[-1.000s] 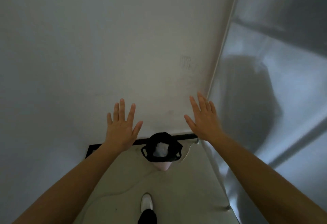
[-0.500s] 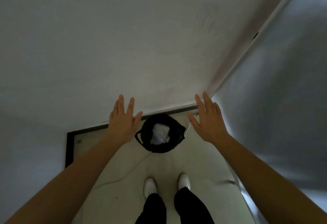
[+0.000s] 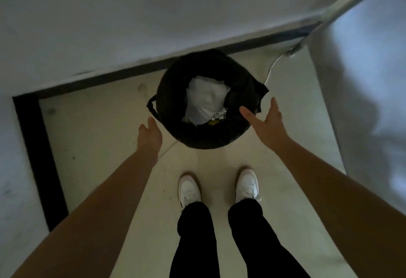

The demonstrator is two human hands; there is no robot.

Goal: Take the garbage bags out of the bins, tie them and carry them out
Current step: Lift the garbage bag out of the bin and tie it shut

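— Two hands, are they holding anything?
— No. The left hand [image 3: 149, 135] and right hand [image 3: 264, 124] are hovering loose and empty on either side of the bin [image 3: 205, 142].
— And the bag?
— The black bag [image 3: 172, 93] is sitting inside the bin, untied, with white rubbish [image 3: 206, 99] filling it. Lifting, tying and carrying are all waiting.

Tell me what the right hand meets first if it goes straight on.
Likely the garbage bag, at its loose right-hand flap; the right hand points there, though depth is unclear.
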